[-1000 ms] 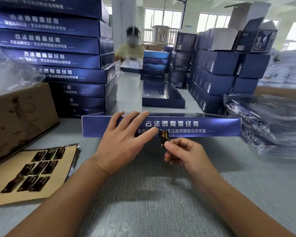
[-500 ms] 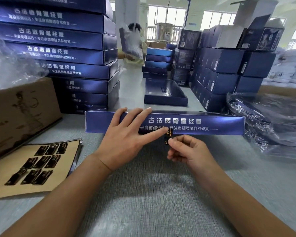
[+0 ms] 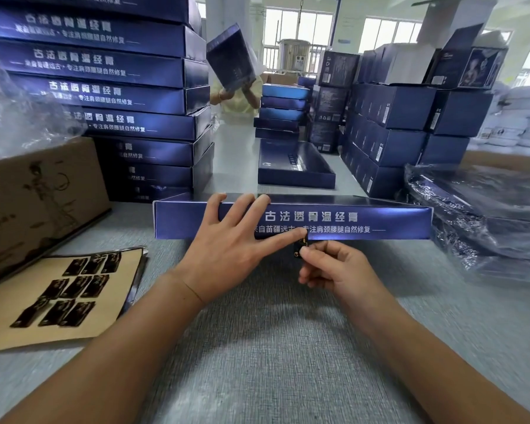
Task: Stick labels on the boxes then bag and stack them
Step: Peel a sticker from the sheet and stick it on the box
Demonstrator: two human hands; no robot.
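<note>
Blue box (image 3: 380, 221) reading 古法透骨温经膏 is lying on grey table (image 3: 257, 362); left hand (image 3: 227, 249) pressing it, fingers straight; right hand (image 3: 334, 267) pinching black label (image 3: 298, 251); stacked boxes (image 3: 120, 87) are filling the room

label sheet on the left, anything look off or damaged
The label sheet lies at a slant on the table, and its right edge looks lifted. The black labels on it sit in rows; no damage shows.

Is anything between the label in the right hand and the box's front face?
Nothing visible. The right hand pinches the label at the lower edge of the box; the left hand rests a forefinger beside it.
</note>
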